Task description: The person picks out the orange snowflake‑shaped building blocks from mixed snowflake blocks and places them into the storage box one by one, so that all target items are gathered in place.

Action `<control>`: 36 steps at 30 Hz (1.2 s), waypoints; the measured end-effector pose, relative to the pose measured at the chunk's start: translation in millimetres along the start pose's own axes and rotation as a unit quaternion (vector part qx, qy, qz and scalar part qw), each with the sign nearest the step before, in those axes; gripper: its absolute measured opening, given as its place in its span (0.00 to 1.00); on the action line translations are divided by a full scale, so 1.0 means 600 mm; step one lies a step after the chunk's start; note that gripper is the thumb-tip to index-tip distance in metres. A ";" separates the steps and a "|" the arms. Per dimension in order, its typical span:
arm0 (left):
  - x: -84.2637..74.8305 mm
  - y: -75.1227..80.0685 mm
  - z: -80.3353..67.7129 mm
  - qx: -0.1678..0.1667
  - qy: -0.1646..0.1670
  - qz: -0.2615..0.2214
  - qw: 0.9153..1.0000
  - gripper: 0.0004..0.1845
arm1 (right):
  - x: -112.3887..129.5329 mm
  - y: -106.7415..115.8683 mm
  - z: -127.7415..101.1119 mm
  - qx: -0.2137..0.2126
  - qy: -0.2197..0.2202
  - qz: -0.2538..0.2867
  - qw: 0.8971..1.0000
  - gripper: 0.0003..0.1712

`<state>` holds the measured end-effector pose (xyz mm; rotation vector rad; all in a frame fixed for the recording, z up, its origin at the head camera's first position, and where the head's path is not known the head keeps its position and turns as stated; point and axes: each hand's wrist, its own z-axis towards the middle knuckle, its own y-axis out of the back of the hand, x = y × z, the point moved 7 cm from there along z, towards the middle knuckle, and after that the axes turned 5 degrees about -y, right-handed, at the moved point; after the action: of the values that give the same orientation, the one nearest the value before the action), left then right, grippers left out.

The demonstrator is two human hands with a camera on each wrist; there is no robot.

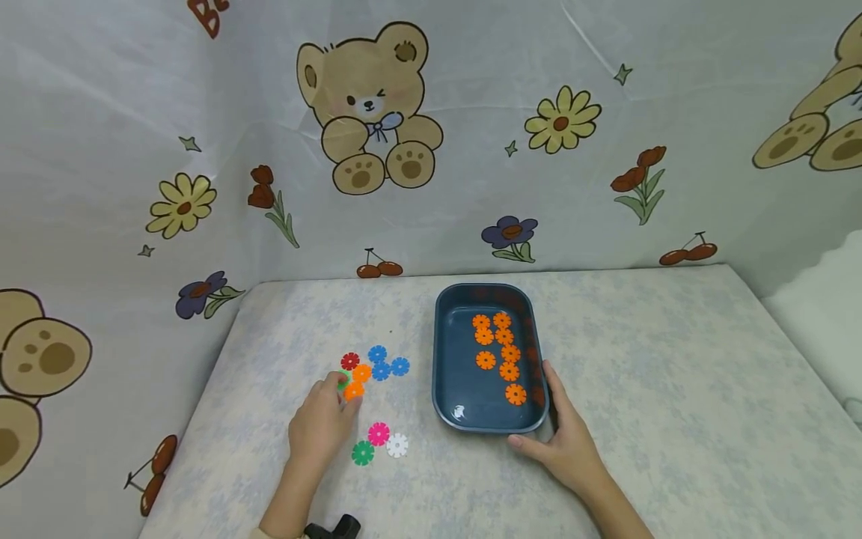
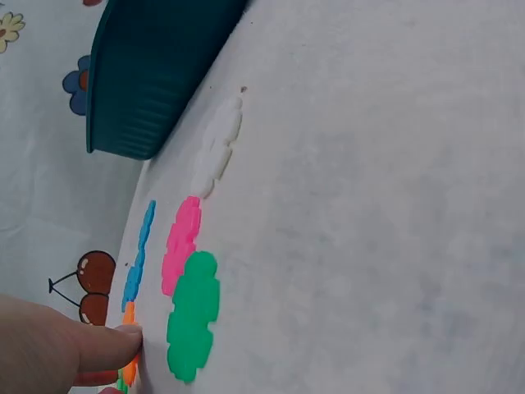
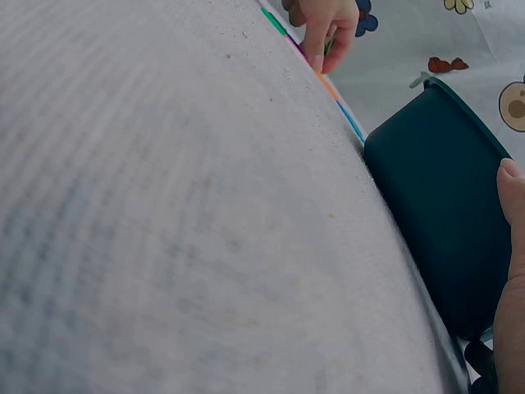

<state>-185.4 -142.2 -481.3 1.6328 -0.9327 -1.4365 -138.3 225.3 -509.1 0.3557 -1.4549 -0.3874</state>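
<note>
At the left of the table, my left hand (image 1: 322, 421) has its thumb and index finger at opposite sides of an orange snowflake disc (image 1: 353, 391), pinching at its edge. A green disc (image 1: 344, 379) is partly covered by the fingertips. Another orange disc (image 1: 361, 373), a red disc (image 1: 350, 361) and several blue discs (image 1: 381, 370) lie just beyond. My right hand (image 1: 567, 447) grips the dark blue tray (image 1: 441, 404) at its near right corner, thumb on the near rim, fingers along the right side. Several orange discs (image 1: 509, 371) lie flat inside the tray.
Nearer me than the tray lie a pink disc (image 1: 378, 433), a green disc (image 1: 363, 453) and a white disc (image 1: 397, 445). A cloth (image 1: 471, 150) printed with bears and flowers hangs behind the table (image 1: 673, 389). White material (image 1: 821, 314) stands at the right.
</note>
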 end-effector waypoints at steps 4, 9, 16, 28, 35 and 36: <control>0.002 -0.004 0.005 -0.008 -0.002 -0.008 1.000 0.23 | 0.001 0.000 0.000 -0.001 0.002 -0.001 1.000 0.72; 0.004 -0.005 0.007 -0.002 0.007 -0.018 1.000 0.21 | 0.002 0.000 0.001 -0.001 0.003 0.000 1.000 0.72; -0.002 -0.007 0.006 0.023 0.012 -0.035 0.999 0.19 | 0.000 0.001 0.000 0.000 -0.002 -0.004 1.000 0.72; -0.015 -0.010 0.002 0.033 -0.025 -0.039 0.998 0.17 | -0.002 0.000 0.000 -0.003 0.004 -0.005 1.000 0.72; -0.036 0.002 -0.003 0.006 -0.056 -0.068 0.996 0.16 | -0.003 -0.002 0.000 -0.001 0.007 0.000 1.000 0.72; -0.044 0.005 -0.004 0.002 -0.062 -0.084 0.995 0.16 | -0.003 -0.002 -0.001 -0.002 0.006 -0.001 1.000 0.72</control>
<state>-185.9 -119.8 -466.8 1.6718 -0.8841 -1.6678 -138.1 225.3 -511.3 0.3556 -1.4428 -0.3880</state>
